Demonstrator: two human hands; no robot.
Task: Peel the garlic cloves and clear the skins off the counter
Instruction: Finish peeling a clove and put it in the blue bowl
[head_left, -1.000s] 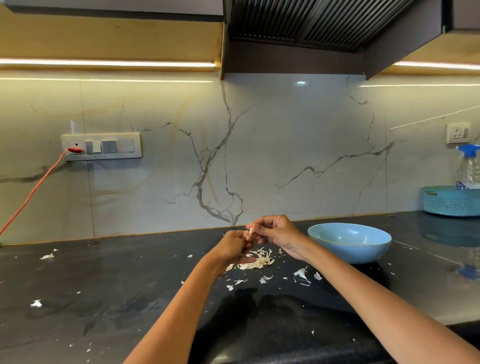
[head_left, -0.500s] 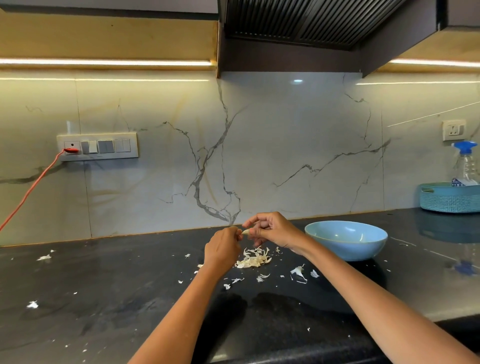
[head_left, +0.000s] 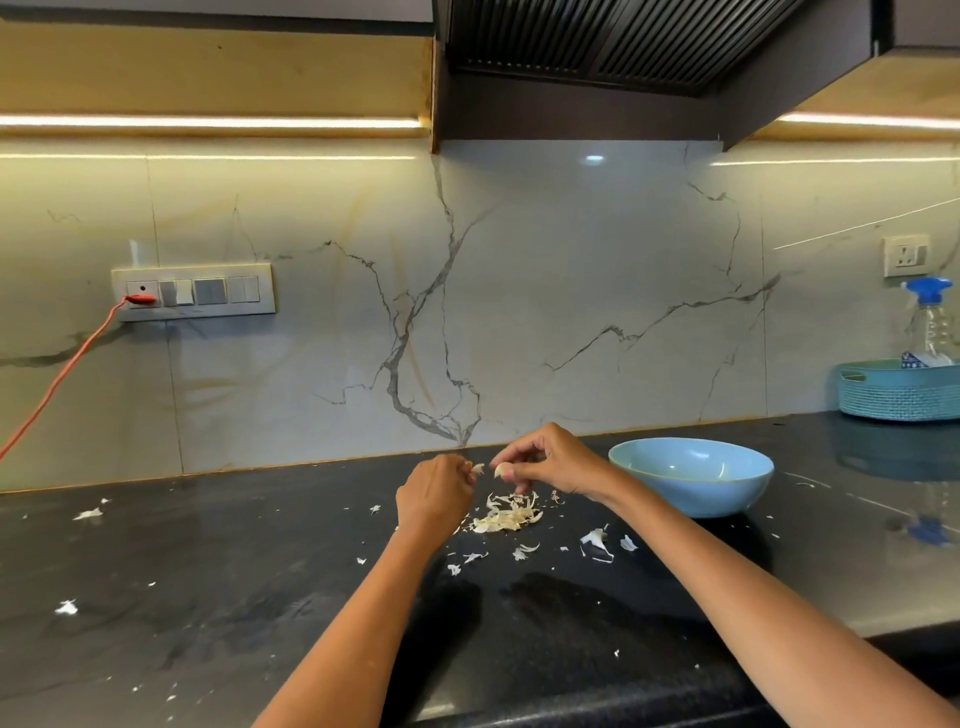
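The clove (head_left: 502, 470) sits at frame centre, pinched in the right hand's (head_left: 550, 460) fingertips above the pile (head_left: 506, 514) of skins, likely so peelings drop onto one heap. Just left, the left hand (head_left: 434, 493) pinches a torn bit of skin (head_left: 478, 468), a small gap between the two. The bowl (head_left: 691, 475) stands close at right, probably for peeled cloves; its contents are hard to make out. Scraps dot the counter (head_left: 208, 597).

Garlic clove (head_left: 501, 470) between both hands
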